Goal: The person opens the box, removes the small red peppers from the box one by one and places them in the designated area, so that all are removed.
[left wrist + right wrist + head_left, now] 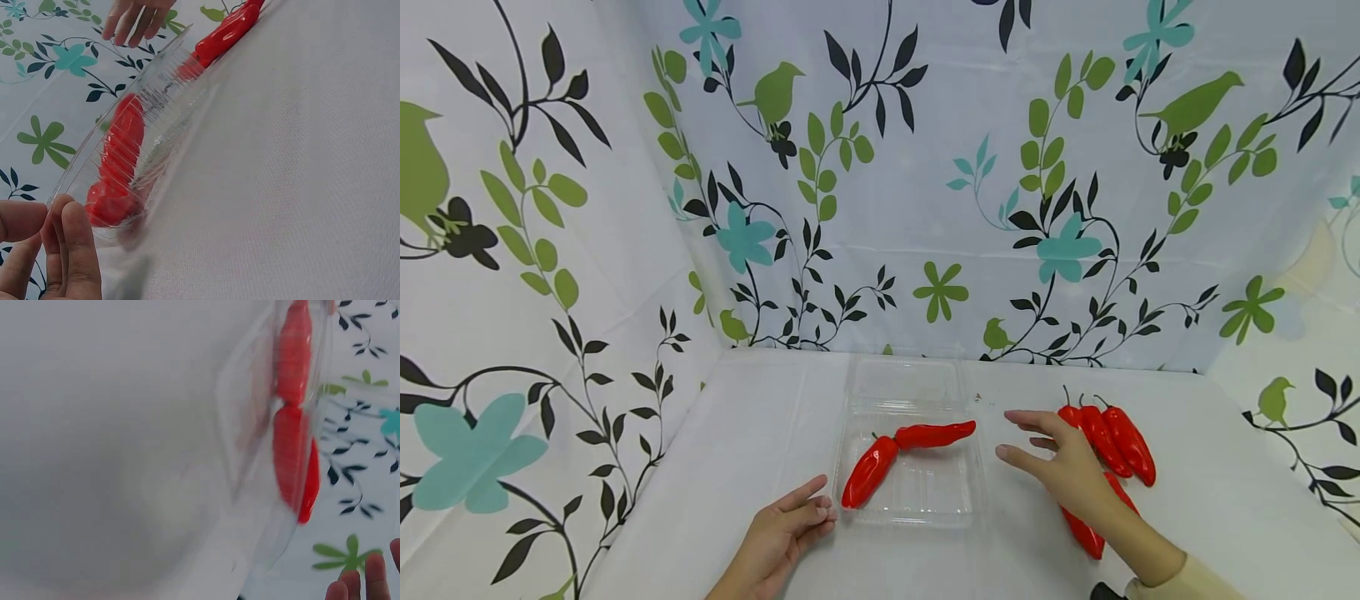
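A clear plastic clamshell box [925,518] stands with its lid [904,379] laid back behind it. Two glossy red chili peppers are in it: one slants at the left [870,472], the other [936,435] lies across the back with its tip near the right wall. My left hand [782,537] is beside the box's front left corner, fingertips right at its edge, fingers loosely bent. To the right of the box my right hand [1060,462] hovers with spread fingers, holding nothing. Its forearm partly covers red peppers [1086,533] below it.
At the right, several more red peppers [1129,442] with thin dark stems lie in a loose group on the white tabletop [752,417]. A patterned curtain [850,167] with leaves, birds and flowers rises behind the table and along its sides.
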### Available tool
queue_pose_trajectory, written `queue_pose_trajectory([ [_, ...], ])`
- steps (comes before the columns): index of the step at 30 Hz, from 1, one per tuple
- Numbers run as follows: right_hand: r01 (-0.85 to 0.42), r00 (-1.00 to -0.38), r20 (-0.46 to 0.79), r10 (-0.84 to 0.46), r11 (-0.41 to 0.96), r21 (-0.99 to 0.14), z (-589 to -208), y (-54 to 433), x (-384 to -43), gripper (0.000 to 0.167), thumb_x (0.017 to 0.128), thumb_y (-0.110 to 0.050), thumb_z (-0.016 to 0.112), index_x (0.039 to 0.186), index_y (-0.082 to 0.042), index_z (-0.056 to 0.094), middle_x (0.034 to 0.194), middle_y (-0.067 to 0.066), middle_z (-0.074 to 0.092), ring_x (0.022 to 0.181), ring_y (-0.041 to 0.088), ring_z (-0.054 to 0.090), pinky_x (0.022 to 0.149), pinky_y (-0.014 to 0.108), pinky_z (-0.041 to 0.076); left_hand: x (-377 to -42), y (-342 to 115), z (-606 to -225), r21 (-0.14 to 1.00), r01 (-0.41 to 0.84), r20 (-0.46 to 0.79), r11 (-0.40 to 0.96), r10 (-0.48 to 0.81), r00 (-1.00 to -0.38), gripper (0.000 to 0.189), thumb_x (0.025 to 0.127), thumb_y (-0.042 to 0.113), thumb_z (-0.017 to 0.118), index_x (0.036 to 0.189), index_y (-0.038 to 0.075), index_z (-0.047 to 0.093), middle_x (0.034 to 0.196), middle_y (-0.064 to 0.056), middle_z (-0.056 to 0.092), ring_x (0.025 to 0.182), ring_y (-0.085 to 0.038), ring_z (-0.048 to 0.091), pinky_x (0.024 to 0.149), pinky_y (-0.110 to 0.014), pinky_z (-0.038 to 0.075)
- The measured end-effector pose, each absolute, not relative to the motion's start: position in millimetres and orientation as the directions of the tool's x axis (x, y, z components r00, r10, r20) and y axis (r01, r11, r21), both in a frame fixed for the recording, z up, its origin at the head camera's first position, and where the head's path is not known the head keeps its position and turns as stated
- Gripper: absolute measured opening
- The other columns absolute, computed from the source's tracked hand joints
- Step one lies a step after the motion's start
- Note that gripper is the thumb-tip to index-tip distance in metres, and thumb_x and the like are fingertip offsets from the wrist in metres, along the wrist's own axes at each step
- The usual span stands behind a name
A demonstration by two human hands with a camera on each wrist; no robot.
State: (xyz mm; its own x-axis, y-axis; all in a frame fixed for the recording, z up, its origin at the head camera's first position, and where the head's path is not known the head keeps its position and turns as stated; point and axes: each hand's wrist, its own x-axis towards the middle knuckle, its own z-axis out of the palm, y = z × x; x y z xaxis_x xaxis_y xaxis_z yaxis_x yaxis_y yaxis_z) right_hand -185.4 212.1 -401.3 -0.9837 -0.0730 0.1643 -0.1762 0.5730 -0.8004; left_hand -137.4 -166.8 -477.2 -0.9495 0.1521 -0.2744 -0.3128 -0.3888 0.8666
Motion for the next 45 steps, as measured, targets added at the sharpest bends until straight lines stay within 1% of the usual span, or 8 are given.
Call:
queue_pose_trajectory([
  [9,-0.197,-0.975,0.147,-0.165,0.348,-0.917,-392.0,153.3,-186.9,0.068,0.082,-0.023,0.086,0.143,-0.015,0.055,0.141,0.008,0.057,0.129,0.031,0.054,0.104,0.046,0.05,-137.2,-167.0,-477.4,0.87,-0.305,-0.267,-0.388,0.15,-0.952,0.061,0.093,-0.002,0.065,0.149,-0.011,0.04,0.107,-0.012,0.064,0.099,-0.024,0.069,0.096,-0.035,0.056],
  [14,-0.107,-0.986,0.074,-0.149,0.229,-0.968,-394.2,131.0,-190.5,0.071,0.083,-0.024,0.085,0.145,-0.021,0.052,0.139,0.006,0.057,0.13,0.032,0.054,0.099,0.039,0.054,-136.6,-166.7,-476.8,0.87,-0.305,-0.266,-0.387,0.152,-0.952,0.063,0.093,-0.002,0.065,0.15,-0.011,0.038,0.107,-0.012,0.064,0.099,-0.023,0.069,0.095,-0.035,0.056],
  [17,-0.057,-0.992,0.036,-0.12,0.171,-0.984,-395.3,119.5,-192.2,0.075,0.084,-0.025,0.085,0.148,-0.022,0.047,0.14,0.006,0.056,0.13,0.031,0.053,0.098,0.042,0.054,-136.4,-166.9,-476.8,0.87,-0.305,-0.266,-0.388,0.153,-0.952,0.064,0.094,-0.002,0.065,0.15,-0.011,0.037,0.107,-0.012,0.064,0.099,-0.023,0.069,0.095,-0.035,0.056],
  [23,0.09,-0.986,-0.092,-0.136,0.021,-0.996,-401.3,99.1,-193.0,0.082,0.088,-0.03,0.08,0.154,-0.017,0.035,0.147,0.014,0.048,0.129,0.032,0.053,0.112,0.054,0.041,-136.3,-168.0,-477.1,0.863,-0.305,-0.265,-0.401,0.155,-0.952,0.064,0.093,-0.002,0.066,0.15,-0.011,0.037,0.108,-0.013,0.064,0.098,-0.023,0.069,0.095,-0.035,0.056],
  [26,0.179,-0.97,-0.168,-0.176,-0.049,-0.983,-406.3,91.1,-190.5,0.087,0.089,-0.033,0.079,0.156,-0.012,0.029,0.148,0.018,0.043,0.128,0.033,0.053,0.112,0.053,0.041,-136.2,-168.4,-477.2,0.862,-0.304,-0.262,-0.404,0.157,-0.952,0.064,0.093,-0.002,0.065,0.15,-0.011,0.036,0.108,-0.012,0.064,0.098,-0.023,0.069,0.095,-0.034,0.056],
  [32,0.319,-0.918,-0.284,-0.278,-0.09,-0.944,-412.1,80.8,-185.7,0.097,0.089,-0.04,0.077,0.157,-0.003,0.018,0.149,0.023,0.04,0.138,0.046,0.039,0.107,0.052,0.046,-136.4,-167.9,-476.9,0.862,-0.306,-0.264,-0.404,0.158,-0.952,0.064,0.093,-0.002,0.066,0.15,-0.011,0.037,0.107,-0.012,0.064,0.098,-0.023,0.069,0.096,-0.034,0.056],
  [38,0.424,-0.873,-0.369,-0.319,-0.122,-0.897,-416.3,75.7,-188.3,0.1,0.091,-0.038,0.075,0.157,0.004,0.013,0.15,0.027,0.037,0.138,0.052,0.034,0.108,0.055,0.044,-135.4,-168.0,-476.1,0.861,-0.305,-0.261,-0.407,0.16,-0.952,0.062,0.094,-0.003,0.065,0.15,-0.011,0.038,0.107,-0.012,0.064,0.098,-0.023,0.069,0.095,-0.034,0.056],
  [45,0.474,-0.851,-0.412,-0.325,-0.14,-0.869,-420.7,73.7,-193.0,0.089,0.091,-0.039,0.074,0.152,0.003,0.024,0.15,0.031,0.033,0.136,0.052,0.034,0.108,0.057,0.044,-135.9,-168.2,-476.3,0.858,-0.309,-0.262,-0.411,0.167,-0.95,0.062,0.094,-0.002,0.065,0.149,-0.01,0.039,0.107,-0.012,0.064,0.098,-0.022,0.069,0.096,-0.034,0.056],
])
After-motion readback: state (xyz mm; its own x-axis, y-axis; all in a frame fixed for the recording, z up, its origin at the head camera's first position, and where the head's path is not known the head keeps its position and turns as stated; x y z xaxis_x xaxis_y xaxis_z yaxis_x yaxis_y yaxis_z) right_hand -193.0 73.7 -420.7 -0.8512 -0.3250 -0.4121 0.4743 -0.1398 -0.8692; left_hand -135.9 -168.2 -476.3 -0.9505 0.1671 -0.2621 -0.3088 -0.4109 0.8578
